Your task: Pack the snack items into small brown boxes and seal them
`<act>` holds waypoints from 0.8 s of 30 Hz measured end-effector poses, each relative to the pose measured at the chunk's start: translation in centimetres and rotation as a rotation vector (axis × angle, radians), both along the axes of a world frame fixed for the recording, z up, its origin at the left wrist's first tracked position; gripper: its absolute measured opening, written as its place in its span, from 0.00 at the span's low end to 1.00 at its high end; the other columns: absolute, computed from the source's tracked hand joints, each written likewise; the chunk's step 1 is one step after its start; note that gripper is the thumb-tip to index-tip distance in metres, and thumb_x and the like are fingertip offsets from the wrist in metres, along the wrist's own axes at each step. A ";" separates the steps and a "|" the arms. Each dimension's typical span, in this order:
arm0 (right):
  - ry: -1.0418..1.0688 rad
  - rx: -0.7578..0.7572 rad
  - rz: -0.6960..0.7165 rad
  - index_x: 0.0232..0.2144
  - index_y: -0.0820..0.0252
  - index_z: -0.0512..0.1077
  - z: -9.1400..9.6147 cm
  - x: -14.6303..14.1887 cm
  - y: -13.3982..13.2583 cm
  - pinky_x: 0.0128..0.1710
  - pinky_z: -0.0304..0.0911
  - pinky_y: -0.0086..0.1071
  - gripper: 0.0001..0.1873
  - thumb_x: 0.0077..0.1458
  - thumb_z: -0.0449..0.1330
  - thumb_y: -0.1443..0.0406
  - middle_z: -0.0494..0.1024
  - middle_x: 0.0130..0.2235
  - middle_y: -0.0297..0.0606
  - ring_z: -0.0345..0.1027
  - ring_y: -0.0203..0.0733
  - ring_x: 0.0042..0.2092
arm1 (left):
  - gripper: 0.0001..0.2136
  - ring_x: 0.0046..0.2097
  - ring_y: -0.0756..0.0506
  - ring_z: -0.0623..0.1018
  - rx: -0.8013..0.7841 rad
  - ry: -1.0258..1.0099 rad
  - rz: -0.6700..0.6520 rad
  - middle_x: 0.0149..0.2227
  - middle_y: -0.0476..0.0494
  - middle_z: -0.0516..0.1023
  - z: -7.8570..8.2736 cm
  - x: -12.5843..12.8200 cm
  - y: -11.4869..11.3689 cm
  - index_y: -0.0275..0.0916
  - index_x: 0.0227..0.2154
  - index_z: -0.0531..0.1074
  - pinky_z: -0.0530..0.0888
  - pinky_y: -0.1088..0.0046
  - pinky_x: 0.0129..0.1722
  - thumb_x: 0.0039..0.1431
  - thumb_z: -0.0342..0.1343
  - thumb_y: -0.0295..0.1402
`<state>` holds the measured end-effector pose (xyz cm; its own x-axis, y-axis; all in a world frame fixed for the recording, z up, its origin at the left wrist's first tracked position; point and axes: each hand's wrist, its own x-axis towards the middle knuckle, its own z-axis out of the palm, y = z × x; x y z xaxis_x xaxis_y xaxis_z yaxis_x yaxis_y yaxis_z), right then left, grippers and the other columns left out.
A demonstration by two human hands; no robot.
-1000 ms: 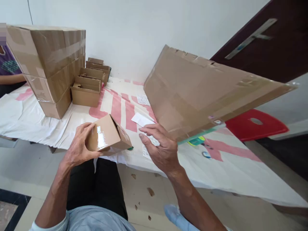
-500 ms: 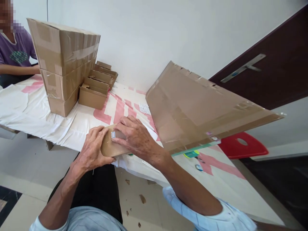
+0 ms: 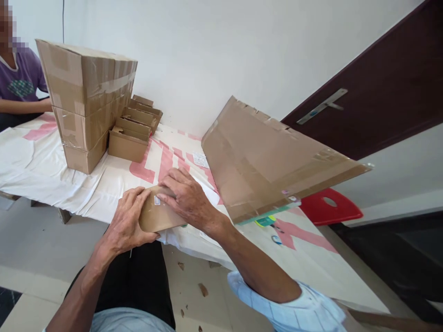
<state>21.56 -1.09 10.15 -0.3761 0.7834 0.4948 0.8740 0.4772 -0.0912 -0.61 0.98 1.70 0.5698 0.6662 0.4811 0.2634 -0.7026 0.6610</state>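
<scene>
A small brown cardboard box (image 3: 159,218) is held at the table's front edge, above my lap. My left hand (image 3: 127,222) grips its left end, with the thumb along the near side and the fingers over the far side. Across the right part of the box lies my right hand (image 3: 188,199), its fingers curled over the far edge and its thumb on the upper face. Beside that thumb, a small white label with a blue border (image 3: 157,200) sits on the box. The right hand covers much of the box's right end.
Stacked taped cartons (image 3: 74,110) stand at the left, with open small boxes (image 3: 128,146) behind. A large cardboard sheet (image 3: 263,161) leans at the right, near a green tape roll (image 3: 266,221) and a red stool (image 3: 328,207). Another person (image 3: 24,87) sits far left.
The view has shifted slightly, so the surroundings sit lower and the right side has moved left. My right fingers have moved, with the thumb now by the label's upper right. Both hands stay on the box.
</scene>
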 end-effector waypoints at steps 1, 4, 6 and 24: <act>0.071 0.027 -0.003 0.43 0.53 0.76 0.1 0.2 -0.1 0.51 0.70 0.47 0.04 0.70 0.61 0.62 0.78 0.46 0.42 0.71 0.53 0.51 | 0.49 0.71 0.26 0.65 -0.005 0.009 -0.008 0.69 0.32 0.67 -0.1 -0.6 0.3 0.47 0.71 0.60 0.67 0.40 0.70 0.44 0.74 0.31; 0.287 0.022 -0.025 0.49 0.53 0.76 -0.6 1.5 -0.5 0.51 0.72 0.46 0.09 0.72 0.59 0.59 0.79 0.50 0.43 0.73 0.51 0.52 | 0.48 0.72 0.26 0.66 -0.047 0.046 0.011 0.69 0.32 0.67 -0.8 -3.1 1.7 0.48 0.71 0.59 0.67 0.40 0.70 0.47 0.73 0.32; 0.364 -0.037 -0.064 0.52 0.53 0.75 -2.3 3.0 -1.0 0.49 0.73 0.44 0.12 0.72 0.58 0.56 0.79 0.49 0.42 0.75 0.50 0.50 | 0.49 0.72 0.25 0.67 -0.111 0.050 0.036 0.70 0.32 0.67 -1.4 -4.9 2.8 0.47 0.72 0.58 0.69 0.39 0.69 0.48 0.74 0.37; 0.067 -0.502 -0.679 0.45 0.57 0.74 -20.5 9.2 -2.8 0.48 0.60 0.36 0.07 0.67 0.59 0.63 0.77 0.48 0.45 0.69 0.50 0.51 | 0.40 0.72 0.27 0.69 -0.329 -0.209 0.046 0.71 0.29 0.63 -6.0 -7.2 6.1 0.46 0.55 0.61 0.72 0.42 0.66 0.45 0.78 0.48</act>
